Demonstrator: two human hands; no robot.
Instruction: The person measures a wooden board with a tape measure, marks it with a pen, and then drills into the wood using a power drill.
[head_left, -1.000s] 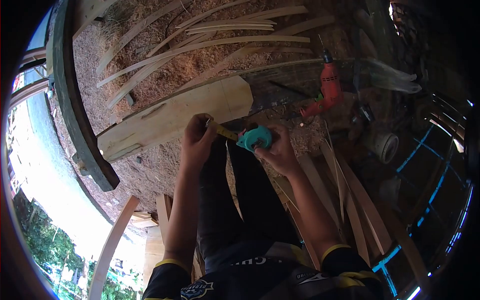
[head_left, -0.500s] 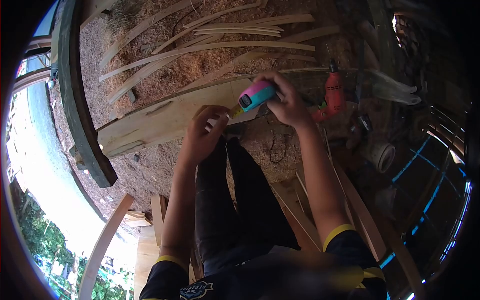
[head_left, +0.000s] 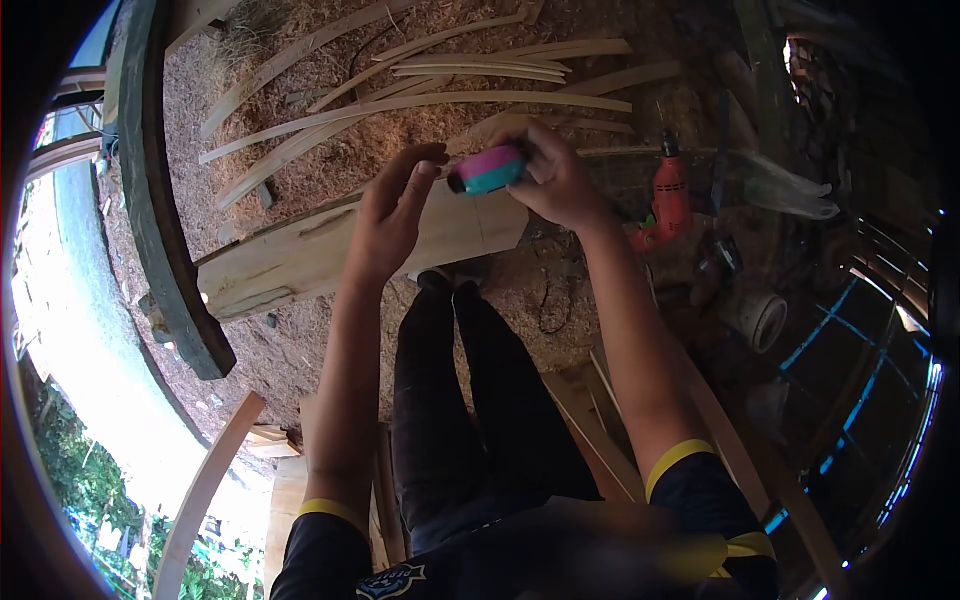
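A pink and teal tape measure [head_left: 487,171] is held in my right hand [head_left: 557,180], with the fingers and thumb wrapped round its right end. It is raised above a wide wooden plank [head_left: 370,235] and looks slightly blurred. Just left of the tape measure is my left hand [head_left: 395,205], its thumb and fingers apart and nothing visible between them. A narrow gap separates those fingertips from the case. Beneath both hands, the plank lies across the ground with a dark-edged knot line toward its left end.
A red power drill [head_left: 668,195] stands to the right of my right hand. Several thin wood strips [head_left: 480,70] lie on shavings beyond the plank. A thick dark beam [head_left: 150,190] runs along the left. At the lower right is a white bucket [head_left: 765,320].
Both hands have risen away from the plank, with the tape measure moving up and left. The yellow blade seen between the hands earlier no longer shows, and my left fingers have spread.
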